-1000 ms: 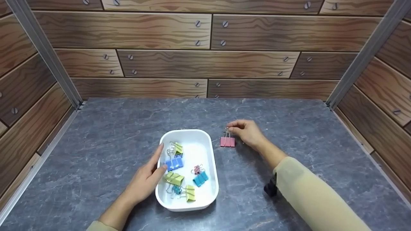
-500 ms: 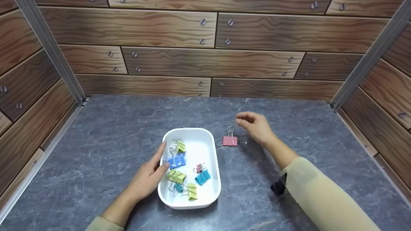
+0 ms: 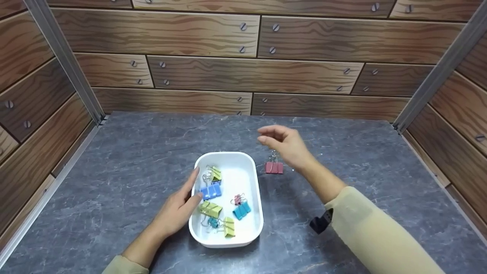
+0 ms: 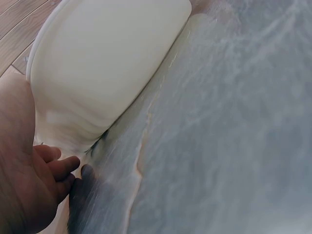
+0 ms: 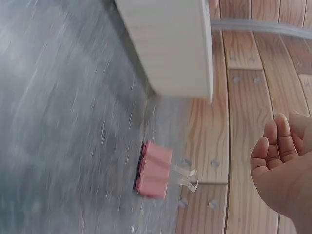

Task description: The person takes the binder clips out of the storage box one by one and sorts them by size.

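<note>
In the head view my left hand (image 3: 173, 213) grips the left rim of a white plastic tub (image 3: 237, 180), thumb over the edge and the index finger along its outer side. Inside lie several binder clips: a blue binder clip (image 3: 211, 191), a teal binder clip (image 3: 241, 210), a small pink binder clip (image 3: 237, 199) and yellow-green ones such as the binder clip (image 3: 229, 227). A larger pink binder clip (image 3: 274, 168) stands on the table right of the tub, wire handles up. Above and beyond it, my right hand (image 3: 287, 146) hovers with loosely bent fingers, holding nothing.
The grey marbled tabletop (image 3: 152, 144) is bounded by a wood-plank patterned back wall (image 3: 198, 72) and side walls. Metal posts stand at both back corners, such as the right post (image 3: 433, 68). A black strap device (image 3: 321, 222) sits at my right wrist.
My right hand has let go of the larger pink binder clip, lifted away from it, then swung left toward the tub. The clip stays standing; my left hand keeps its place.
</note>
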`<control>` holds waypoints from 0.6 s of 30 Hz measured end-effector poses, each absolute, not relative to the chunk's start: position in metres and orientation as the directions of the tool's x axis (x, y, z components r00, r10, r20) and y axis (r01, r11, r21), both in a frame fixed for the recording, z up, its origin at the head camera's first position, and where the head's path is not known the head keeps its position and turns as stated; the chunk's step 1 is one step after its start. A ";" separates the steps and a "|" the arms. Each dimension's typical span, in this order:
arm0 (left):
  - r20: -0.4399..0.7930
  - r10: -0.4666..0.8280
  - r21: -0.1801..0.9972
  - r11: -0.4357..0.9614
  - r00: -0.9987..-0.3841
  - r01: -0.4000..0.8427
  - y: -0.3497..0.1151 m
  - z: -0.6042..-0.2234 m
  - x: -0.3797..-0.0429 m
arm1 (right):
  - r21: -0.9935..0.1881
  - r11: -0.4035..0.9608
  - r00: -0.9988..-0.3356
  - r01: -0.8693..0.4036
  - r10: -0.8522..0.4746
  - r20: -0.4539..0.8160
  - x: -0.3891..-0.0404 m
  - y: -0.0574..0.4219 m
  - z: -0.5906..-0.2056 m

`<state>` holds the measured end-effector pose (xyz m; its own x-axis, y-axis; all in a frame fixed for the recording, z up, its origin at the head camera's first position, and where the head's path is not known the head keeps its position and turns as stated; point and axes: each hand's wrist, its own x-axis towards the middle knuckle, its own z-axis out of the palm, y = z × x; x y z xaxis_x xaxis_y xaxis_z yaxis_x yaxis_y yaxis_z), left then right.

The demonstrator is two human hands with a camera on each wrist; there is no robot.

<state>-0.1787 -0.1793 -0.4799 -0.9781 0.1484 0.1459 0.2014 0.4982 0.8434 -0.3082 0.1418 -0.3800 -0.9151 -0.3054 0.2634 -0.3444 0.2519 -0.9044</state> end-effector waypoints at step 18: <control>0.164 0.158 0.846 0.484 -0.974 0.221 -0.179 -0.480 -0.180 | -0.930 0.149 -0.846 -0.336 -0.482 0.229 -0.295 0.073 -0.401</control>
<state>-0.1798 -0.1791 -0.4799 -0.9737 0.1576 0.1644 0.2213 0.4844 0.8464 -0.2946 0.0725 -0.4011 -0.8458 -0.4821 0.2286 -0.3363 0.1491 -0.9299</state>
